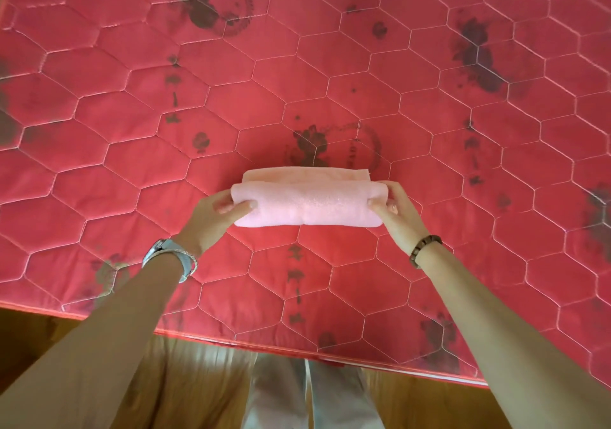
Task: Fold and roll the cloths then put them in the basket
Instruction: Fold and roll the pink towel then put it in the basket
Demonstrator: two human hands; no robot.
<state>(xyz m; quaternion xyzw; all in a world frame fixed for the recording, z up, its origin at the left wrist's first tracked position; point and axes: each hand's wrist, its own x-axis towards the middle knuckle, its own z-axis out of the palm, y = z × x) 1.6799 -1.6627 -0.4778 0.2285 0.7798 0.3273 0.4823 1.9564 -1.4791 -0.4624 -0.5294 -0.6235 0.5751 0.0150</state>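
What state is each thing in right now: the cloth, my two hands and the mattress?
pink cloth: mostly rolled, a flat strip left unrolled at its far edge, lying on the mattress.
left hand: grips the roll's left end.
right hand: grips the roll's right end.
mattress: flat, quilted, with dark marks, bearing the cloth.

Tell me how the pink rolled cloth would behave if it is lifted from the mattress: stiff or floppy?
Probably floppy: the pink cloth looks soft, so its middle may sag unless the left hand and right hand hold both ends, as now. It could unroll, since a flat edge lies loose behind the roll. It seems light.
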